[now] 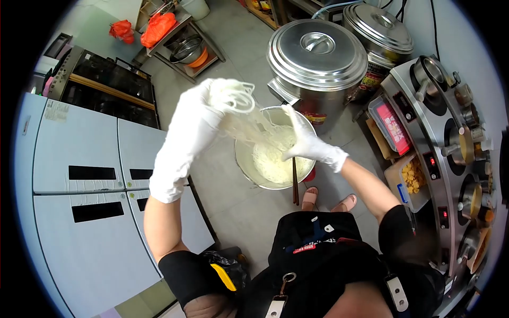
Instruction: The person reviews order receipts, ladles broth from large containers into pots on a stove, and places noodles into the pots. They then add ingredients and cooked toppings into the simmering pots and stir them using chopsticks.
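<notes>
A pale blue fridge (pixel 79 143) fills the left side of the frame, and a steel table (pixel 408 85) runs down the right side, carrying burners and small pans (pixel 458 146). In the upper left of the frame stands a black-fronted oven (pixel 114 79). Right of top centre is a big steel pot (pixel 318 47) with its lid on; a second lidded pot (pixel 379 26) stands just beside it, farther right. A steel rack (pixel 183 32) near the top left bears an orange-red bag (pixel 158 29), with metal bowls (pixel 185 50) lower down. The round metal bucket (pixel 241 159) is at the middle of the frame, with pale noodles (pixel 273 161) in it. A tub of yellow pieces (pixel 413 177) lies beside the table, right of centre.

The left hand (pixel 204 100), gloved in white, is raised up and left of the bucket, its grip closed around a bunch of the noodles, with blurred strands trailing down into the bucket. The gloved right hand (pixel 312 144) is over the bucket's right side, its grip open, thumb and fingers spread. Dark chopsticks (pixel 295 183) slant across the bucket's near rim by the right thumb; contact with them cannot be told.
</notes>
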The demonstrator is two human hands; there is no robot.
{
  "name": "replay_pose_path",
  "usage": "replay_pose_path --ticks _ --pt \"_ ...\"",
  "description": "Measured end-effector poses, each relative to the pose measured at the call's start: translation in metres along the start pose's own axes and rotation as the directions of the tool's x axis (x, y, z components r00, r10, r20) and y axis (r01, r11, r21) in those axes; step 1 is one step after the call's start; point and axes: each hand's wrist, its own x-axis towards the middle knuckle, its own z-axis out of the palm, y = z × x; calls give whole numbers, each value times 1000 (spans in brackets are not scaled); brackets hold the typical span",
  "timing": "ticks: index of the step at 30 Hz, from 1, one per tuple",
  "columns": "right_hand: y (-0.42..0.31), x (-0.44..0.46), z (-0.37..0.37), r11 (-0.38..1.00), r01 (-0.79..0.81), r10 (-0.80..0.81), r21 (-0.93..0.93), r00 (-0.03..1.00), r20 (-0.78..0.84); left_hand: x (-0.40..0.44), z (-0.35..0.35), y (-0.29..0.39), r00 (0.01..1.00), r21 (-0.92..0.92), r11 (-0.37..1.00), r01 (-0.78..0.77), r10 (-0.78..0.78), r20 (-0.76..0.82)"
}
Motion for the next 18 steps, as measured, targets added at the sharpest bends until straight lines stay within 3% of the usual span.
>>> replay_pose_path --ticks 3,5,6,8,10,12,13,14,15,16,18 --pt "-7 28 43 992 31 -27 123 999 -38 1 -22 34 1000 -26 1000 9 -9 -2" --pt "-8 40 76 913 240 -157 330 953 -260 2 -34 46 999 -25 999 -31 30 -24" --pt "-19 45 82 912 242 -159 332 953 -258 2 -39 51 997 -6 999 -45 45 -59" --pt "-43 52 86 699 -16 117 715 989 -93 2 -53 57 994 -6 998 -58 58 -88" --pt "-26 55 99 751 -61 128 657 990 -55 5 -66 52 981 -22 995 -92 87 -171" --pt "-13 56 101 801 -245 243 546 967 78 5 -80 49 979 -1 998 -62 61 -194" --pt "-2 55 94 802 -251 246 542 966 83 6 -85 44 978 -13 1000 -22 19 -208" --pt "-4 52 76 970 -157 152 187 988 39 7 -83 37 978 -20 1000 -16 11 -207" --pt "-6 50 60 980 -37 45 -197 998 36 6 -79 27 982 -84 996 3 -19 -190" --pt "-10 49 47 979 -43 51 -200 998 37 8 -75 16 985 -147 989 18 -43 -169" --pt "-15 50 25 892 -175 264 -417 950 166 11 -57 -13 990 -107 987 118 -126 -70"
